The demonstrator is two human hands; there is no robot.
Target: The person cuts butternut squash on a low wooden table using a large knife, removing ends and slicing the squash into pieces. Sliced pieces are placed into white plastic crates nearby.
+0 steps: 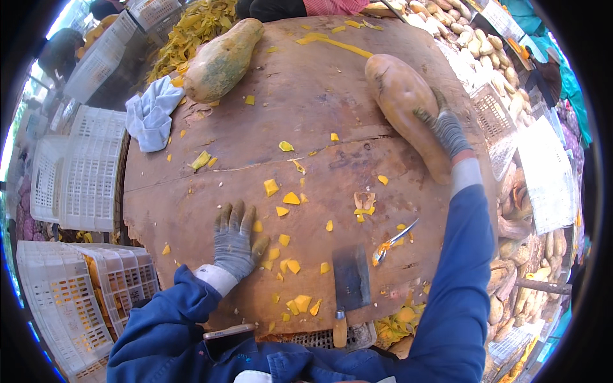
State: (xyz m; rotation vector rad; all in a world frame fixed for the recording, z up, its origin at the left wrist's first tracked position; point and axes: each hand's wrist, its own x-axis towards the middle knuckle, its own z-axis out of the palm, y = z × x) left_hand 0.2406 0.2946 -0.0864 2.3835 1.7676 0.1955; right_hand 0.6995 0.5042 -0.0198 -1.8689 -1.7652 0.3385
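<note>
Both my hands wear grey work gloves with stained fingertips. My right hand point(443, 124) rests on a long tan squash point(402, 95) at the right of the wooden table point(306, 115), thumb and fingers spread over its side. Flat on the boards, my left hand point(235, 242) lies with fingers apart and holds nothing. Small orange squash pieces point(291, 198) are scattered beside it. A cleaver point(352, 277) lies close to my body, its wooden handle over the table's near edge. Right of its blade is a metal spoon point(395, 242) with orange pulp on it.
A second, greenish squash point(222, 62) lies at the far left, near a pale blue cloth point(153, 115). White plastic crates point(93, 167) line the left side. Yellow peelings point(196, 31) are heaped behind. Many squashes point(483, 45) are piled at right. Another person's legs point(278, 8) show at the far edge.
</note>
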